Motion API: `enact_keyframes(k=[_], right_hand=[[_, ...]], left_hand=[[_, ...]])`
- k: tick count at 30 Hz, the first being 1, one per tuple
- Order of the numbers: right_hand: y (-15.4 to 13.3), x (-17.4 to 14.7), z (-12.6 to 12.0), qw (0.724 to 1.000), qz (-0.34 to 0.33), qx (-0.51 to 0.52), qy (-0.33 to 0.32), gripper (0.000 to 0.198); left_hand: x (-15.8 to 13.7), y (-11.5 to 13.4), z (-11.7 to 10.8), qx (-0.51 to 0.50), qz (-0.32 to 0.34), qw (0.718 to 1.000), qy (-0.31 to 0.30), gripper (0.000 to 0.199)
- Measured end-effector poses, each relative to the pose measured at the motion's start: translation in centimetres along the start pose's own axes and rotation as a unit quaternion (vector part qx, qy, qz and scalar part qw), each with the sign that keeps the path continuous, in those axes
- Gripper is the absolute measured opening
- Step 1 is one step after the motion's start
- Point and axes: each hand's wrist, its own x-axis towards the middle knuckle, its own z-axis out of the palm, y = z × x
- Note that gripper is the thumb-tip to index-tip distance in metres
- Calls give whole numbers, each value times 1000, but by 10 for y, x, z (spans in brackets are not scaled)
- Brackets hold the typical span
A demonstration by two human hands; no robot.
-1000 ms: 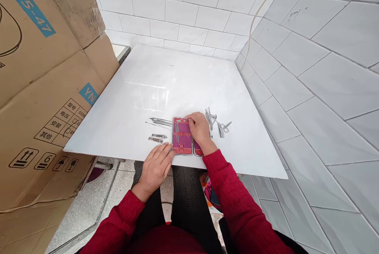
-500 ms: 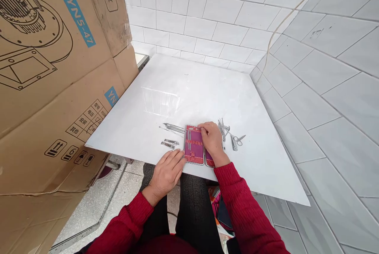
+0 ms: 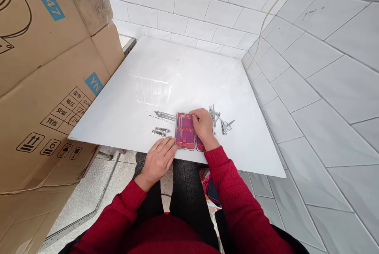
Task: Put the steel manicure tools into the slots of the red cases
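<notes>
An open manicure case (image 3: 190, 143) with a purple and red lining lies near the table's front edge. Slim metal tools (image 3: 181, 127) sit under its elastic loops on the left half. My left hand (image 3: 158, 159) rests on the table edge, fingers stretched out, fingertips at the case's lower left corner. Over the right half bends my right hand (image 3: 203, 126), thumb and fingers pinched at the top near the fold. Whatever is in that pinch is too small to name, and the hand covers much of the right half.
Left of the case lie two nail clippers (image 3: 160, 131) and several thin metal tools (image 3: 164, 116). To its right are small scissors (image 3: 228, 125) and a cluster of metal tools (image 3: 213, 114). A large cardboard box (image 3: 68, 72) borders the white table (image 3: 201, 76) on the left; tiled walls stand behind and right.
The camera view has shifted, so everything sits higher and further left in the picture. Both hands keep nearly the same places at the case.
</notes>
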Motion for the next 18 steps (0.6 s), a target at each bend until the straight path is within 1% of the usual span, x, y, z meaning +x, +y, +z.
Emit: enact_keyframes(k=[5, 11, 18], right_hand=[[-1, 1, -1, 1000, 4, -7, -7, 34], [-1, 2, -1, 1000, 12, -20, -19, 34], [-4, 2, -1, 999, 8, -31, -20, 35]], left_hand=[[2, 0, -1, 18, 5, 1000, -3, 32], [3, 0, -2, 15, 7, 1000, -5, 32], [2, -1, 0, 16, 9, 1000, 7, 32]])
